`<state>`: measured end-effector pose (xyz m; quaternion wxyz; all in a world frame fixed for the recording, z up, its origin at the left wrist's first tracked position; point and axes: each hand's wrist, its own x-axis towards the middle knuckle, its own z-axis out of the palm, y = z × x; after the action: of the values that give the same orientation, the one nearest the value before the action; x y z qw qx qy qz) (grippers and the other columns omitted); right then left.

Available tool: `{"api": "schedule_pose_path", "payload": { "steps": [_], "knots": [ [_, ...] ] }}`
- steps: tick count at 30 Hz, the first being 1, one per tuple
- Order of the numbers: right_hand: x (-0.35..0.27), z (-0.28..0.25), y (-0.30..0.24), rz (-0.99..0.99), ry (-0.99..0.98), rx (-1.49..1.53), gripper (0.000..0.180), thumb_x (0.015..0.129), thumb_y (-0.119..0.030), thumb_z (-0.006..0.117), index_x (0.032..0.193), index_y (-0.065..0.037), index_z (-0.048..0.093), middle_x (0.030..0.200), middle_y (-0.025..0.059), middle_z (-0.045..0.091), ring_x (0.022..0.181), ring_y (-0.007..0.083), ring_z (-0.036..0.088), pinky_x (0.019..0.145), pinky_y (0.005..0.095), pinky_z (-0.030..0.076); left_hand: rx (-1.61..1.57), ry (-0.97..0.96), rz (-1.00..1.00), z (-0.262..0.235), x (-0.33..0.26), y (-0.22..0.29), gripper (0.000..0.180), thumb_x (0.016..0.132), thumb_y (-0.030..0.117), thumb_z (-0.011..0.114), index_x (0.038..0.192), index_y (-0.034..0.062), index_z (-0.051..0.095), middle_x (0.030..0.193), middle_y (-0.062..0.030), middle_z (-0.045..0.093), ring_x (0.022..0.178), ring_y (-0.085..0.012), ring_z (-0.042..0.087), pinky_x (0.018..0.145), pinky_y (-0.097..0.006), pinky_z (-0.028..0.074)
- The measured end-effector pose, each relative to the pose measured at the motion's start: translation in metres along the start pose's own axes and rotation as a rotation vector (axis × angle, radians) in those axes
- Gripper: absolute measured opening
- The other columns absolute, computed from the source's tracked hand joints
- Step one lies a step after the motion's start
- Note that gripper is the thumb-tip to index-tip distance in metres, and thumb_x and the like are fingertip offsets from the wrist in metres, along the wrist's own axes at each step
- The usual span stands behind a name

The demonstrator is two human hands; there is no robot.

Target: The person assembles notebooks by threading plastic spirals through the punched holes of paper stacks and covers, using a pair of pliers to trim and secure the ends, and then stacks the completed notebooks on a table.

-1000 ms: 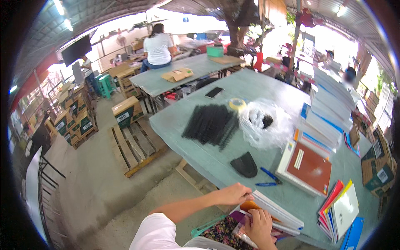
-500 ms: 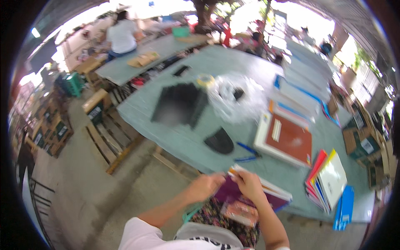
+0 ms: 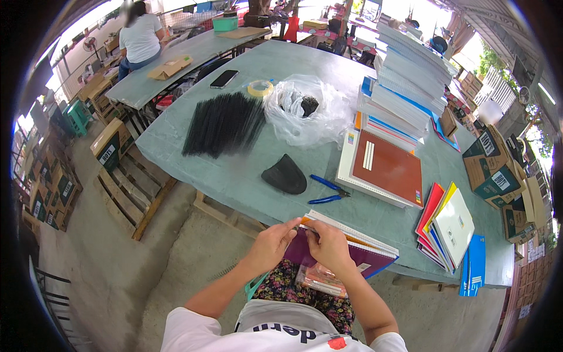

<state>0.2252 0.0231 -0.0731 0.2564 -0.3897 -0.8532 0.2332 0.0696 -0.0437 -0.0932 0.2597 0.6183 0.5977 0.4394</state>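
Observation:
In front of my body, a stack of notebook sheets with a purple cover (image 3: 300, 249) leans at the table's front edge, its punched edge up. My right hand (image 3: 329, 246) grips its left end, thumb and fingers closed on it. My left hand (image 3: 272, 243) meets that same corner, fingers pressed together. A thin dark binding coil (image 3: 226, 271) shows faintly beyond the left wrist, seeming to run through that hand; the fingers hide most of it. On my lap lies a clear-wrapped pinkish packet (image 3: 321, 278). Blue-handled cutters (image 3: 328, 190) rest beyond the notebook.
On the grey-green table (image 3: 234, 182) lie many black coils (image 3: 223, 124), a black curved pad (image 3: 284, 175), a phone (image 3: 224, 78), tape (image 3: 260, 88) and a plastic bag (image 3: 311, 123). Notebook stacks (image 3: 390, 167) and coloured covers (image 3: 448, 226) stand right. A person (image 3: 139, 41) sits far left.
My left hand has moved in to the notebook's left corner beside my right hand. The view has shifted and sharpened; the notebook stays at the table edge.

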Motion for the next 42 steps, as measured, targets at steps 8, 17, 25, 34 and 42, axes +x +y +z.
{"api": "schedule_pose_path", "payload": {
  "steps": [8, 17, 25, 34, 42],
  "knots": [
    [-0.001, 0.003, -0.001, 0.03, 0.05, 0.033, 0.019, 0.078, -0.014, 0.063, 0.096, -0.009, 0.065, 0.078, 0.0159, 0.065, 0.068, 0.0319, 0.062, 0.062, 0.0405, 0.049, 0.048, 0.09, 0.072, 0.002, -0.006, 0.002, 0.02, 0.084, 0.017, 0.062, 0.097, 0.0017, 0.064, 0.083, -0.0132, 0.065, 0.07, -0.0225, 0.062, 0.062, -0.031, 0.048],
    [-0.002, 0.0, -0.004, 0.08, 0.003, 0.064, 0.016, 0.076, -0.015, 0.066, 0.09, -0.007, 0.067, 0.078, 0.0143, 0.065, 0.063, 0.0272, 0.062, 0.06, 0.0374, 0.049, 0.044, 0.247, 0.047, 0.012, -0.006, 0.002, 0.018, 0.083, 0.015, 0.062, 0.093, 0.0002, 0.064, 0.083, -0.0148, 0.064, 0.069, -0.0281, 0.061, 0.061, -0.034, 0.047],
    [0.0, 0.007, 0.003, -0.16, 0.151, 0.01, 0.014, 0.076, -0.014, 0.066, 0.088, -0.008, 0.067, 0.079, 0.0088, 0.064, 0.069, 0.0264, 0.062, 0.062, 0.0359, 0.049, 0.054, 0.041, 0.063, -0.005, 0.011, -0.013, 0.022, 0.086, 0.022, 0.058, 0.089, 0.0014, 0.063, 0.078, -0.0139, 0.064, 0.067, -0.029, 0.061, 0.062, -0.034, 0.048],
    [-0.009, 0.007, 0.0, -0.118, 0.141, 0.005, 0.012, 0.075, -0.009, 0.065, 0.086, -0.007, 0.061, 0.075, 0.0087, 0.061, 0.066, 0.0283, 0.06, 0.059, 0.0352, 0.047, 0.128, 0.054, 0.298, -0.007, 0.015, -0.016, 0.019, 0.084, 0.02, 0.058, 0.094, 0.0041, 0.06, 0.085, -0.0155, 0.06, 0.08, -0.0356, 0.058, 0.069, -0.043, 0.047],
    [-0.007, 0.004, -0.01, -0.23, 0.046, -0.168, 0.01, 0.078, -0.015, 0.063, 0.085, -0.008, 0.061, 0.07, 0.0091, 0.059, 0.065, 0.0301, 0.059, 0.058, 0.0378, 0.045, 0.04, -0.39, 0.075, -0.041, 0.017, -0.024, 0.025, 0.084, 0.028, 0.06, 0.101, 0.009, 0.06, 0.078, -0.0139, 0.059, 0.076, -0.0319, 0.058, 0.068, -0.039, 0.046]
  ]
}}
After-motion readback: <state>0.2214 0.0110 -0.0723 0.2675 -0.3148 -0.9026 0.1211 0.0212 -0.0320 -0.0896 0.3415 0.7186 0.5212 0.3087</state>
